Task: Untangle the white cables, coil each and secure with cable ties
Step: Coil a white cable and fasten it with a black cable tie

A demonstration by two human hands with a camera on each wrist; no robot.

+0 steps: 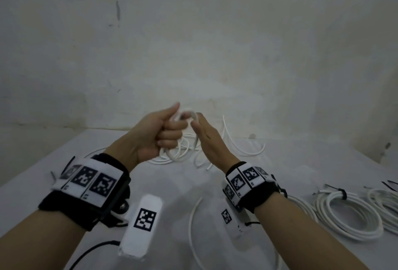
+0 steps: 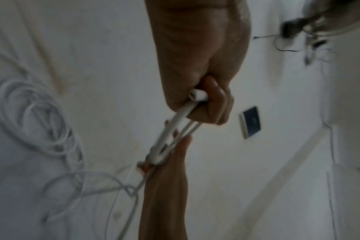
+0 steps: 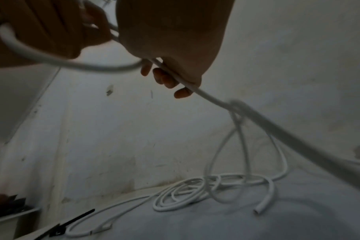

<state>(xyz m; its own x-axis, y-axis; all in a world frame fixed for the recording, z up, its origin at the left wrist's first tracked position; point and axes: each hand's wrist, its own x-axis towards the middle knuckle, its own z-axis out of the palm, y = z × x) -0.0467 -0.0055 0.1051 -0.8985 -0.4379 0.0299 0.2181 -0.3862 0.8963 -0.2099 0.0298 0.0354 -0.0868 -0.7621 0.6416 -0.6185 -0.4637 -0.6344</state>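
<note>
- Two finished coils (image 1: 349,213), bound with black ties, lie at the table's (image 1: 43,175) right, likely parked clear.
- The loose white cable (image 1: 183,151) trails onto the table, slack for winding.
- The left hand (image 1: 155,134) fists small loops, keeping them together.
- The right hand (image 1: 206,138), fingers curled round the strand, guides it.
</note>
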